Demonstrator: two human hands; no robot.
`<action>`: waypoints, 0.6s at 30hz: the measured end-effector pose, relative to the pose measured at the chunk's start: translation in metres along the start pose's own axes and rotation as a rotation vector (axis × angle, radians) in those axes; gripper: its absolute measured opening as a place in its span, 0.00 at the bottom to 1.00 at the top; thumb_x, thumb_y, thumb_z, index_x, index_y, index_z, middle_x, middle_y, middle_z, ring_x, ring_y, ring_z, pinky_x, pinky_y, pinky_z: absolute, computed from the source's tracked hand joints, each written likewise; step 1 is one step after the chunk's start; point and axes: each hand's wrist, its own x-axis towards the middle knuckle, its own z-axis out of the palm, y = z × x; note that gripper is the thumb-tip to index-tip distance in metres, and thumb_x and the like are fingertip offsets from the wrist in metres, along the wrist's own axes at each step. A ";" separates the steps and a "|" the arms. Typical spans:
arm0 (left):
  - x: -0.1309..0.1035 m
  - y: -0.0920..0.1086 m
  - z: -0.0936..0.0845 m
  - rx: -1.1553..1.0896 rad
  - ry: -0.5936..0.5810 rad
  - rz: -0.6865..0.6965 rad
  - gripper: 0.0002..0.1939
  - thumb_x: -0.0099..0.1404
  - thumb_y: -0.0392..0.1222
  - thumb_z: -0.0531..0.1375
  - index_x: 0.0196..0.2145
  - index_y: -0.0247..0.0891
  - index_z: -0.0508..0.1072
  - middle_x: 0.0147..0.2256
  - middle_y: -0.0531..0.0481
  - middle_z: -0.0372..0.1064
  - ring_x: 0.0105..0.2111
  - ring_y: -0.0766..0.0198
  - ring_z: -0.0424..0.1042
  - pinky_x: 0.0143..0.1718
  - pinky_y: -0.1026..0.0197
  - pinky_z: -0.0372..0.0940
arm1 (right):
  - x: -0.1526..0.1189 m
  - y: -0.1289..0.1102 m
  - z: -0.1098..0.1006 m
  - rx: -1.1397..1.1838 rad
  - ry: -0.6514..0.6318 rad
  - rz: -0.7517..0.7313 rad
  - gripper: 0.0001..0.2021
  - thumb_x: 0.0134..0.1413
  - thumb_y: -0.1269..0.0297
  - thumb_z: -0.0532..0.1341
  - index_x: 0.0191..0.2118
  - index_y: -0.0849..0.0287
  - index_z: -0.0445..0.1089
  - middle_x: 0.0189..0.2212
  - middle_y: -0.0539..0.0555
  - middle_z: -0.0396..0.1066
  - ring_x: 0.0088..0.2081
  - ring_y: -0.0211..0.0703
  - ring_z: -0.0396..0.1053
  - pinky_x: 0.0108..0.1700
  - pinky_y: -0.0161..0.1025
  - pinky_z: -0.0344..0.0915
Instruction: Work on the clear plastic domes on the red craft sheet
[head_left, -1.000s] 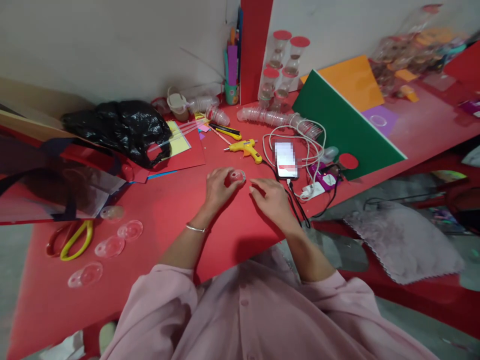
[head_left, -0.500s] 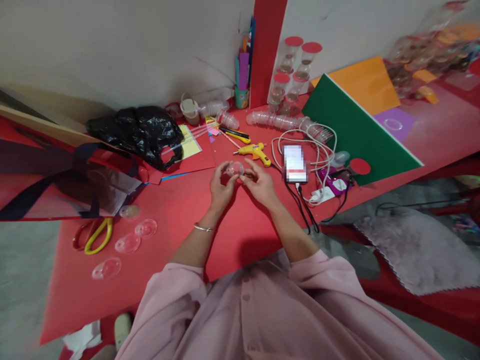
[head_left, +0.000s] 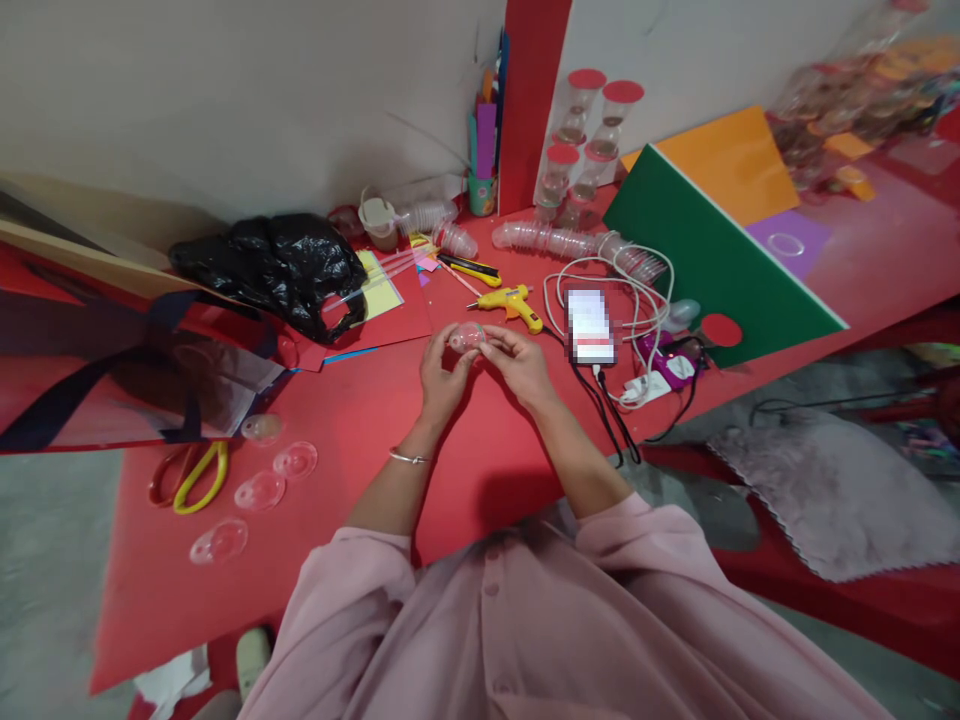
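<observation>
Both hands up off the red table (head_left: 465, 470) now, meeting just above it at centre. A second ago the left hand (head_left: 442, 378) pinned the small clear plastic dome (head_left: 466, 338) flat on the surface while the right hand (head_left: 519, 368) lay beside it, palm down. Since then the dome has been lifted and the right hand has come in to join.

Dome sits between the fingertips of both hands, left fingers closed on its near side, right fingers pinched on its 3 o'clock edge. Both grips look firm; the piece reads as pinkish and see-through, detail too small to tell.

My read: handling has moved from pressing on the table to working the piece in the air, so it is under two-handed control.

Around the hands:
- yellow glue gun (head_left: 508, 302) at 1 o'clock, near, not touched
- phone (head_left: 589, 326) with white cables at 2 o'clock
- four more clear domes (head_left: 259, 490) at 8 o'clock, well apart
- yellow-handled scissors (head_left: 191, 474) beyond them, further toward 9 o'clock
- black plastic bag (head_left: 277, 262) at 10 o'clock
- green board (head_left: 705, 260) leaning at 2 o'clock, far side
</observation>
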 end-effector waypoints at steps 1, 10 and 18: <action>0.000 -0.001 0.000 -0.009 -0.003 -0.006 0.25 0.69 0.54 0.70 0.60 0.46 0.75 0.59 0.41 0.76 0.60 0.51 0.75 0.65 0.44 0.67 | -0.001 -0.001 0.000 0.010 -0.003 0.001 0.27 0.50 0.48 0.75 0.54 0.53 0.81 0.45 0.55 0.83 0.47 0.46 0.80 0.56 0.47 0.76; 0.000 0.007 -0.001 -0.027 -0.069 0.015 0.26 0.70 0.53 0.69 0.63 0.46 0.74 0.62 0.40 0.74 0.63 0.50 0.73 0.68 0.44 0.64 | -0.005 -0.006 -0.002 -0.021 0.072 -0.002 0.18 0.49 0.46 0.76 0.40 0.53 0.85 0.39 0.52 0.84 0.42 0.45 0.79 0.53 0.47 0.76; 0.001 -0.003 -0.001 -0.036 -0.052 0.001 0.27 0.69 0.56 0.70 0.61 0.45 0.76 0.59 0.40 0.75 0.59 0.51 0.75 0.63 0.47 0.68 | -0.010 -0.008 -0.006 -0.043 0.003 -0.011 0.20 0.54 0.43 0.73 0.43 0.54 0.85 0.39 0.52 0.84 0.39 0.44 0.78 0.48 0.45 0.77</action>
